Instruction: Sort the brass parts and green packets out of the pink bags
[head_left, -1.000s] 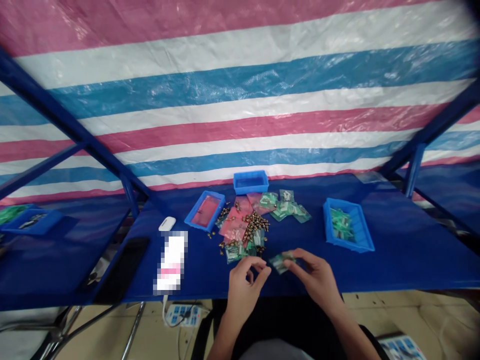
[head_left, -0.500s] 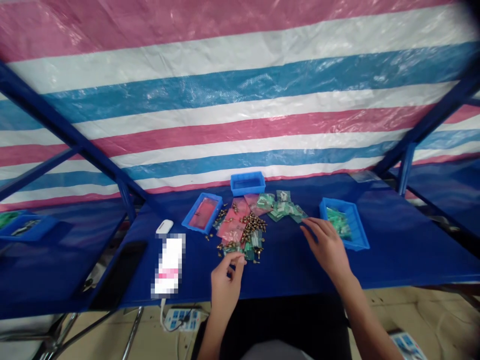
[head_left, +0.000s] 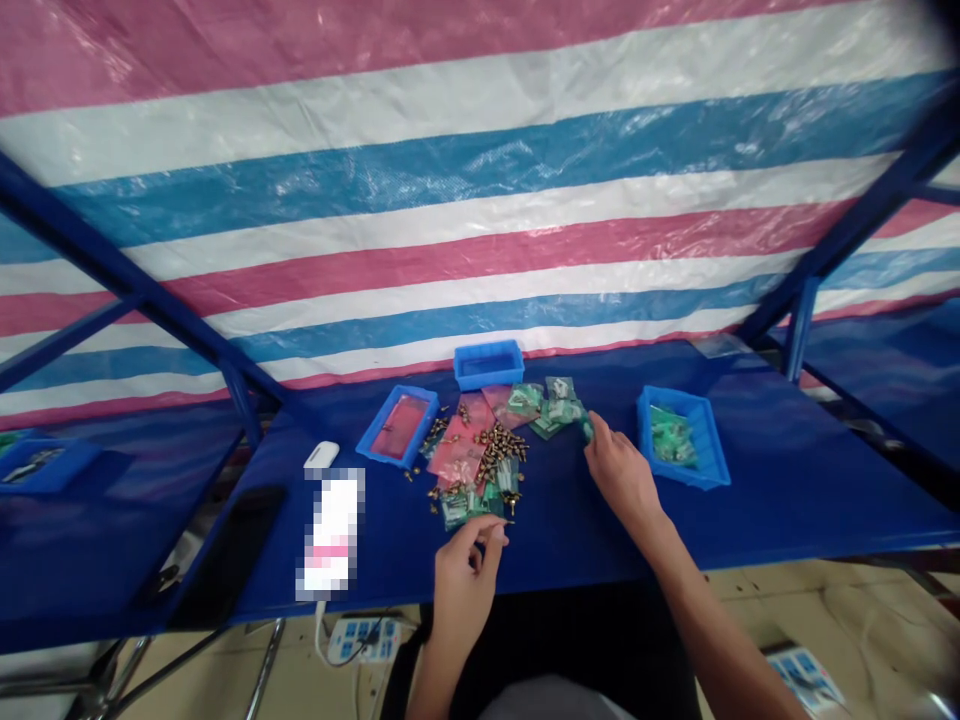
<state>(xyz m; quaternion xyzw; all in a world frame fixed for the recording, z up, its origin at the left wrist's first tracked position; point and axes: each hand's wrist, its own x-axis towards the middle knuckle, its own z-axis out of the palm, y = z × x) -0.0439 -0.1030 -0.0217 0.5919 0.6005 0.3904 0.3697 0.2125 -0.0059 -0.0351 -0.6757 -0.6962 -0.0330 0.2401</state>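
My right hand (head_left: 616,468) reaches to the near edge of a spread of small green packets (head_left: 551,405) and its fingertips close on one of them. My left hand (head_left: 466,570) hovers at the table's front edge, thumb and fingers pinched together just below a pile of small brass parts (head_left: 499,452) lying on pink bags (head_left: 459,450). What the left fingers hold, if anything, is too small to see.
A blue tray with green packets (head_left: 681,438) stands right of my right hand. A blue tray holding a pink bag (head_left: 398,425) and a small blue tray (head_left: 489,363) sit behind the pile. A white device (head_left: 322,454), a blurred white pack (head_left: 330,532) and a black phone (head_left: 238,535) lie left.
My right hand dropped the green packet held in front of me, swung right toward the tray, then came back left to the packet spread. My left hand stayed low and pinched.
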